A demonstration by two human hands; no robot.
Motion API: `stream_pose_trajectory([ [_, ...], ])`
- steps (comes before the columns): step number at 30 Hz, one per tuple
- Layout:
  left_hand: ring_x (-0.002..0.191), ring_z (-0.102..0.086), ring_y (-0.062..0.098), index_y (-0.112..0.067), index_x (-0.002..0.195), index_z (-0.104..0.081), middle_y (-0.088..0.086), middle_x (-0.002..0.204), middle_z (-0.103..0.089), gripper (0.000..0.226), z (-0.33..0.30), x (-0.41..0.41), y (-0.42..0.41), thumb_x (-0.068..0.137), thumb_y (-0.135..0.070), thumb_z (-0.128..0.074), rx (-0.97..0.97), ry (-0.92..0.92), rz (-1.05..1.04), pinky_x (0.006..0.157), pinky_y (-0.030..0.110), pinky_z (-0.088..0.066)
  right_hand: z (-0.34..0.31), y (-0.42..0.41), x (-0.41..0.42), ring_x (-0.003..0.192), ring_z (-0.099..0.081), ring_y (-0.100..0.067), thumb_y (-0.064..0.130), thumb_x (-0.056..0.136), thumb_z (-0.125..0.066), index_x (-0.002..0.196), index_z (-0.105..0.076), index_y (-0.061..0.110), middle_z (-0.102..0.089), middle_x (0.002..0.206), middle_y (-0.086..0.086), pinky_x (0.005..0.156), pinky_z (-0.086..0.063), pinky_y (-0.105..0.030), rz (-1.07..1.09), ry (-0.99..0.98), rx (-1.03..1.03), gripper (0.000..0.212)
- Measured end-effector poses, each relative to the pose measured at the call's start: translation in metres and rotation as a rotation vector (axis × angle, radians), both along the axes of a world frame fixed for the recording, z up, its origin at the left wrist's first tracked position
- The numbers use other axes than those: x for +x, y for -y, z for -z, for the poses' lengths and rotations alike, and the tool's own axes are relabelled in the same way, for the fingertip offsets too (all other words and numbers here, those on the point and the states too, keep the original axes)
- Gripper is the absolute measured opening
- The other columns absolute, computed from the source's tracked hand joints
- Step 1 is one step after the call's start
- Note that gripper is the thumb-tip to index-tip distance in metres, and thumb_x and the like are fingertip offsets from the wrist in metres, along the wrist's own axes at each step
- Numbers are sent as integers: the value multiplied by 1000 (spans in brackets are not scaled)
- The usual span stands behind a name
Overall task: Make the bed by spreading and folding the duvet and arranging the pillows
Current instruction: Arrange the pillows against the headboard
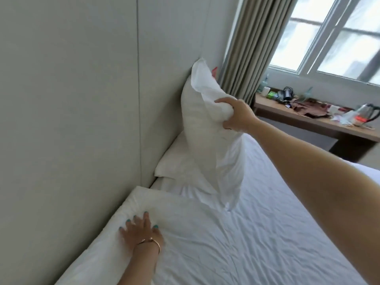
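Head view
Right hand (236,116): arm stretched forward over the bed, fingers curled tight into the side of a white pillow (207,140), which it holds up on end.
Held pillow: upright, its top corner against the wall (82,79), its bottom corner hanging just above the sheet (246,233); the case is bunched where the fingers dig in.
Second pillow (176,161): lies flat at the head of the bed against the wall, partly behind the held one.
Left hand (141,231): fingers spread wide and straight, palm down, pressing on a third pillow (144,208); teal nails, a thin gold bangle (151,242) at the wrist.
Third pillow: flat along the wall at the near end of the bed head, its far corner close to the second pillow.
Sheet: white, wrinkled, covers the mattress to the right of the pillows.
Duvet: I cannot tell it apart from the white bedding.
Wall: pale panels with thin vertical seams, along the left.
Curtain (253,48): beige, pleated, hangs beside the window (333,38) in the far corner.
Desk (308,122): wooden, under the window, beyond the bed; it carries a kettle (366,116) at its right end, a white cup (266,91) at its left end, and dark clutter between them too blurred to name.
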State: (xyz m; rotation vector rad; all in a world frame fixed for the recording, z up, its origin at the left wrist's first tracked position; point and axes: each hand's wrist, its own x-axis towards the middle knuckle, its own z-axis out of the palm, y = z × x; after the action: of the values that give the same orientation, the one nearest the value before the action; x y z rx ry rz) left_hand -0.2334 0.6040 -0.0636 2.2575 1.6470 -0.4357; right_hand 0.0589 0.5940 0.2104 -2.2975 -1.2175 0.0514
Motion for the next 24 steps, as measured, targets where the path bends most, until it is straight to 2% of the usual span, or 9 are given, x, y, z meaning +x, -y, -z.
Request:
stream_pose_trajectory([
  [1,145,-13,26,-27,154,-5,3,160,-13,65,-27,17,8,96,-52,-21,-5,104,-38,116,48,-13,-23,26,8,104,-54,-24,9,62,-76,113,-58,52,-55,117,-1,84,-48,-34,38,21,16,69],
  [3,146,-11,25,-34,152,-11,3,159,-12,63,-71,45,21,96,-52,-33,-14,508,-52,116,48,-17,-43,69,12,103,-57,-23,12,59,-79,103,-61,54,-61,112,2,87,-50,-36,62,31,26,63],
  [5,147,-6,19,-46,148,-14,2,160,-2,65,-127,77,47,94,-50,-48,-73,1027,44,114,36,-17,-54,130,11,102,-58,-23,10,56,-81,96,-62,55,-61,109,2,91,-50,-38,64,32,4,63],
  [7,147,2,15,-52,146,-12,-1,160,9,78,-184,105,80,87,-47,-63,-112,1263,217,114,29,-13,-55,192,5,98,-57,-22,9,55,-83,96,-63,55,-59,105,2,89,-49,-37,42,55,-42,65],
  [11,146,15,27,-46,148,-5,4,157,21,102,-248,143,149,75,-46,-77,-16,1042,549,119,45,-4,-54,307,-7,82,-52,-13,14,58,-85,108,-57,62,-50,89,9,78,-46,-32,5,145,-190,75],
  [15,147,5,17,-35,151,-15,3,160,-1,91,-243,150,248,81,-40,-73,-192,845,784,119,37,-4,-51,417,-16,77,-50,-13,26,63,-83,115,-55,62,-46,86,13,70,-42,-29,-55,280,-321,69],
  [19,141,-28,21,-24,145,-39,4,150,-36,68,-221,153,359,86,-35,-70,-203,941,702,116,37,-20,-38,522,-25,76,-48,-13,36,70,-79,122,-52,60,-43,87,13,66,-36,-27,-58,313,-450,64],
  [21,132,-42,22,-23,138,-50,3,140,-50,65,-214,154,415,80,-44,-71,-212,968,639,111,35,-30,-26,579,-31,76,-48,-13,34,68,-77,121,-52,59,-42,84,12,65,-34,-27,-39,270,-459,64],
  [24,130,-45,16,-24,131,-58,0,138,-54,66,-204,153,499,71,-48,-73,-329,987,662,107,20,-29,-5,677,-46,76,-48,-12,35,70,-72,117,-52,60,-41,84,11,65,-31,-26,19,210,-478,57],
])
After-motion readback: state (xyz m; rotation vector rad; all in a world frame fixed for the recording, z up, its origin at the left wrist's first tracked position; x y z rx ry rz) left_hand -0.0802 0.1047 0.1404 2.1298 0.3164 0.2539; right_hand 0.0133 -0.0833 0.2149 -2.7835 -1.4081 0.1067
